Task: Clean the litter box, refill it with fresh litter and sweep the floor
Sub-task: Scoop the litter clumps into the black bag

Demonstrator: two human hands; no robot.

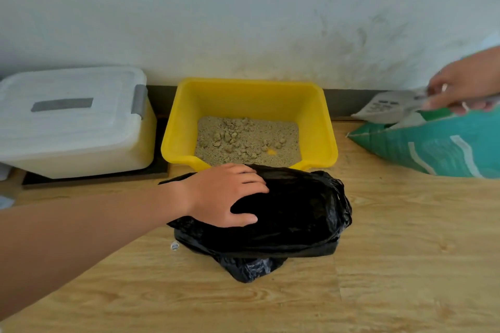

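Item 1. Yellow rectangular plastic litter box [249, 97], against the wall at 12 o'clock. Clumped beige litter [243, 140] covers its floor, not yet scooped.

Item 2. Crumpled black plastic rubbish bag [303, 211], at 6 o'clock of the box, probably set close so each scoopful travels little. Left hand [224, 194] lies on it, fingers spread and nearly straight, apparently steadying it. The bag's mouth cannot be made out.

Item 3. Grey slotted plastic scoop [387, 105], at 2 o'clock, its handle pinched in the right hand [465, 84]. Both are blurred, and the wrist is cut off by the frame edge.

Item 4. Green litter sack [438, 149], beneath the scoop, partly out of frame.
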